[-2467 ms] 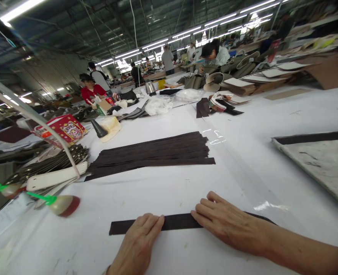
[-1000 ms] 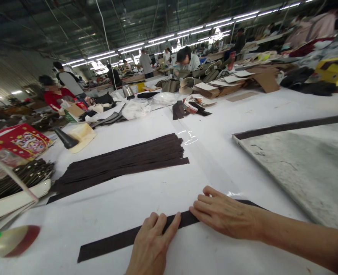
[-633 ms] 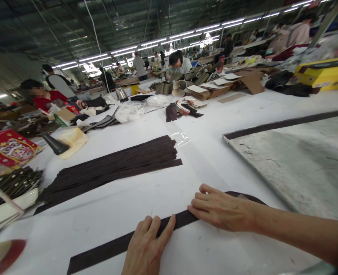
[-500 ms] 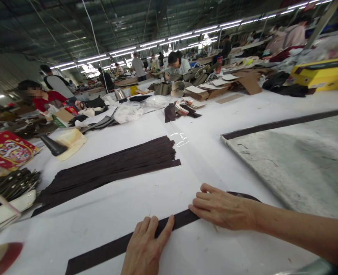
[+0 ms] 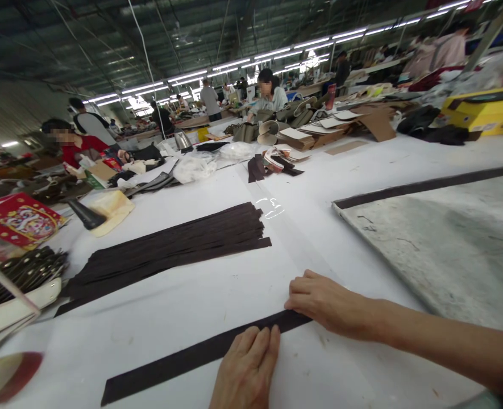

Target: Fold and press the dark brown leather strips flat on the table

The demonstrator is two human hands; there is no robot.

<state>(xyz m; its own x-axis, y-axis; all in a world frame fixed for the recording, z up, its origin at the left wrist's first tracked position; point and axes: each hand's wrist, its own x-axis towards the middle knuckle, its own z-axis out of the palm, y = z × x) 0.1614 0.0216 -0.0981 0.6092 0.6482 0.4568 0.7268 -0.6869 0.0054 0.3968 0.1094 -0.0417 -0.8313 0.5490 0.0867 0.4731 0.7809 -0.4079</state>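
Note:
A long dark brown strip (image 5: pixel 170 366) of fabric or leather lies slantwise on the white table in front of me. My left hand (image 5: pixel 249 360) rests on it from the near side, fingertips laid along the strip and fingers close together. Farther right, my right hand (image 5: pixel 319 301) has its fingers curled and closed on the strip; its palm hides what they hold there. Beyond both hands lies a pile of similar dark strips (image 5: pixel 170 250), spread side by side with uneven ends.
On the right lies a grey-white slab (image 5: pixel 439 244) with a dark strip along its far edge. A yellow box (image 5: pixel 485 116), cardboard pieces (image 5: pixel 379 122) and plastic bags (image 5: pixel 194 167) stand farther back. A red box (image 5: pixel 21 218) is at left. Several people work beyond.
My left hand has slid right along the strip, nearer my right hand, and its fingers have drawn together. My right hand has curled more; the strip's tail behind it no longer shows.

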